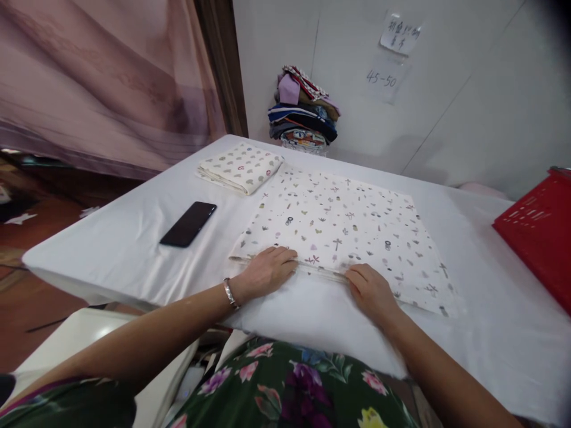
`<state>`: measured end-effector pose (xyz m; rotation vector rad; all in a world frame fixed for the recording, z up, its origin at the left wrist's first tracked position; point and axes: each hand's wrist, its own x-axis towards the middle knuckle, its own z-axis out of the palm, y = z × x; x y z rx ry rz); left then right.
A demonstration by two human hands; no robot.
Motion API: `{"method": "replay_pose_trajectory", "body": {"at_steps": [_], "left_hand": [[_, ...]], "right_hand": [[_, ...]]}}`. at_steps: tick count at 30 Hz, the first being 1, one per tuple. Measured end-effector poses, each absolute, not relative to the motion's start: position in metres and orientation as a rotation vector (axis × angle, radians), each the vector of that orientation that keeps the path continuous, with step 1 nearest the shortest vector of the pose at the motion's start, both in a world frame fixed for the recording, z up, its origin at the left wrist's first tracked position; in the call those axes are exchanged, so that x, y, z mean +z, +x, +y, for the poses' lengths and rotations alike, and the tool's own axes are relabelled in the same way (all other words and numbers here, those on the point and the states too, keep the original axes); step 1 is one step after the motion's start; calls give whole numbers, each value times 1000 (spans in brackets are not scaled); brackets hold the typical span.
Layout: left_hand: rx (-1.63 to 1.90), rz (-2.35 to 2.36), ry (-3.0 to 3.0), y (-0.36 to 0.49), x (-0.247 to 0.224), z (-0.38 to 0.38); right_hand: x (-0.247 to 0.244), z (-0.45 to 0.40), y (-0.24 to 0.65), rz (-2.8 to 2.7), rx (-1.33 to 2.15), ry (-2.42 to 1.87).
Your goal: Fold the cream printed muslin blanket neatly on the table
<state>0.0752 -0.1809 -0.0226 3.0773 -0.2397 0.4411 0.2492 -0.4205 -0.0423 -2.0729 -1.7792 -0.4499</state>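
A white cloth (321, 220) printed with small plants and shapes lies spread on the table, its near edge folded in layers. My left hand (270, 270) is closed on that near edge, toward its left end, with a silver bracelet (229, 293) at the wrist. Farther right along the same edge, my right hand (370, 291) pinches the fabric between thumb and fingers. The thumb of my left hand is mostly hidden. Beyond the left end of the cloth sits a folded cloth (241, 166) with a heart-like print, touching or nearly touching it.
A black phone (189, 224) lies on the white-covered table (111, 238) at the left. At the right edge stands a red plastic basket (539, 232). Folded fabrics (304, 113) are stacked beyond the table against the wall. A pink curtain (111, 77) hangs at the left.
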Motion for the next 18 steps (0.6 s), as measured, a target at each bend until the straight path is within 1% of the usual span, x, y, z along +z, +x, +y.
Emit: {"method": "replay_pose_trajectory", "body": {"at_steps": [11,18], "left_hand": [[640,-206,2816,80,-23,-178],[738,-180,2759,80,-25,-180]], "right_hand": [[-37,-419,247,-1786,-277,-2126],[-39,-418,245,-1787,-356,-2136]]}}
